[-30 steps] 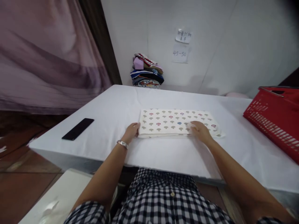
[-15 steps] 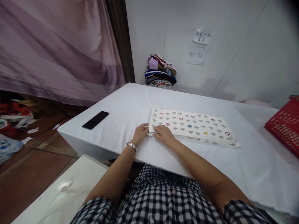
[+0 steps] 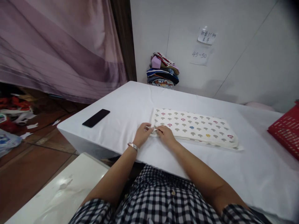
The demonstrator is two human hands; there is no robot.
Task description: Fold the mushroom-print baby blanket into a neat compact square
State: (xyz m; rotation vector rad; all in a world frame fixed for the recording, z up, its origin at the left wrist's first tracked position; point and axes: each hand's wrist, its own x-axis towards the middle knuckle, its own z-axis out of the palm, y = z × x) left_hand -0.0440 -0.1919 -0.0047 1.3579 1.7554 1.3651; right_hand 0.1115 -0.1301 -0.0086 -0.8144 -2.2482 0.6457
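Note:
A white cloth (image 3: 193,127) printed with small mushrooms lies on the table, folded in layers into a long rectangle. My left hand (image 3: 142,134) is at its near left corner, thumb and fingertips closed on the edge there. Right beside it, my right hand (image 3: 166,135) pinches the same corner with curled fingers. The two sets of fingertips nearly meet, and a bit of the corner is lifted between them. The rest of the cloth lies flat to the right.
The table has a white cover (image 3: 130,102). A black phone-like slab (image 3: 96,118) lies toward its left edge. A stack of folded fabrics (image 3: 163,73) stands at the back against the wall. At the right is a red plastic basket (image 3: 286,132). A pale glossy surface (image 3: 70,186) sits lower left.
My right fingers, flatter on the cloth before, have curled into a pinch at the corner. My left fingertips have moved right to meet them. The whole view has shifted slightly.

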